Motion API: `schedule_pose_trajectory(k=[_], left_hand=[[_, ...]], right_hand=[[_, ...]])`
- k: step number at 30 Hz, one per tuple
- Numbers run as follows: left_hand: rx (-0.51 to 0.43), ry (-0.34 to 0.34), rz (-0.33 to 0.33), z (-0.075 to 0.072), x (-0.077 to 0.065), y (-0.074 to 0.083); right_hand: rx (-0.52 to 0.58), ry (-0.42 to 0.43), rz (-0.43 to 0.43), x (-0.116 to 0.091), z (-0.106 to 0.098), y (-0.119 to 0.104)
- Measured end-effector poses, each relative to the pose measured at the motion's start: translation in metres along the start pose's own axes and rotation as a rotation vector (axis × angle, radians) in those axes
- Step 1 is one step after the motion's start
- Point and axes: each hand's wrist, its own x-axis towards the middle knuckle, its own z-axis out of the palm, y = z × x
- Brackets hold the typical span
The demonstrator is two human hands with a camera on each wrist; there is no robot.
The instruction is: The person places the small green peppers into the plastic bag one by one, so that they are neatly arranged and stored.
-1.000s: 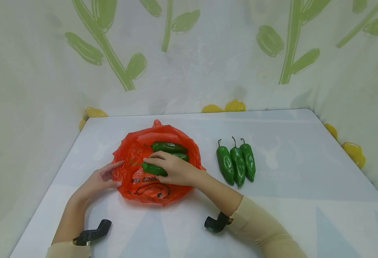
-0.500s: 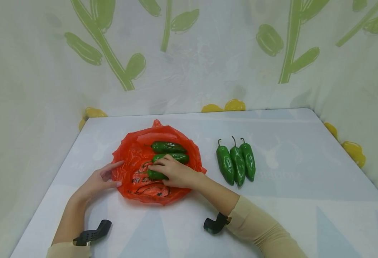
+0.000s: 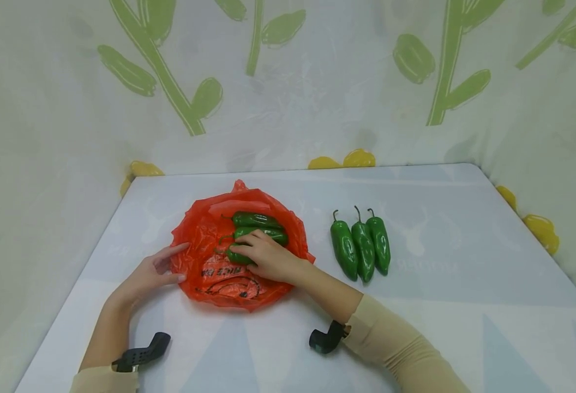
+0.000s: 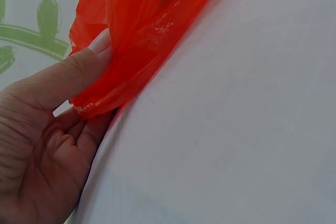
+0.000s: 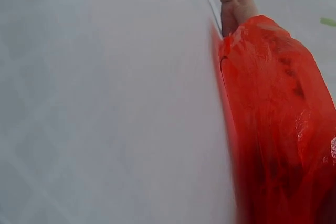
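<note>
A red plastic bag (image 3: 209, 215) with dark printing lies spread open on the table. My left hand (image 3: 145, 278) holds its left side; in the left wrist view the thumb (image 4: 79, 72) lies over the bag's edge, with the other fingers under it. Inside the bag, my right hand (image 3: 273, 259) grips a green chili pepper (image 3: 236, 255), its fingers over the pepper's right part. Beyond it lie two more green chili peppers (image 3: 257, 220) side by side, stems to the left. The right wrist view shows the bag's outer side (image 5: 273, 114) and hides the right hand.
Three green chili peppers (image 3: 363, 248) lie in a row to the right of the bag, stems pointing away. A white table (image 3: 445, 262) with pale blue shapes meets a patterned curtain (image 3: 317, 98) at the back and sides.
My right hand has moved the held pepper right and away from me, closer to the other two in the bag. The left hand has stayed at the bag's left side.
</note>
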Motion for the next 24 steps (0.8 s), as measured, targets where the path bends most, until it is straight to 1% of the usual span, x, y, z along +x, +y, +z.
schedule_pose_trajectory(k=[4,14,19,24], left_hand=[[0.002,0.001,0.007,-0.001,0.001,0.0],[0.017,0.007,0.003,0.0,0.002,0.0],[0.016,0.005,0.001,0.0,0.001,0.001],[0.01,0.001,-0.003,0.0,0.0,0.0]], right_hand=[[0.045,-0.003,0.012,0.0,-0.003,-0.001],[0.143,-0.014,0.083,-0.004,-0.011,-0.001],[0.19,0.003,0.112,-0.01,-0.013,0.002],[0.21,0.041,0.113,-0.017,-0.016,0.005]])
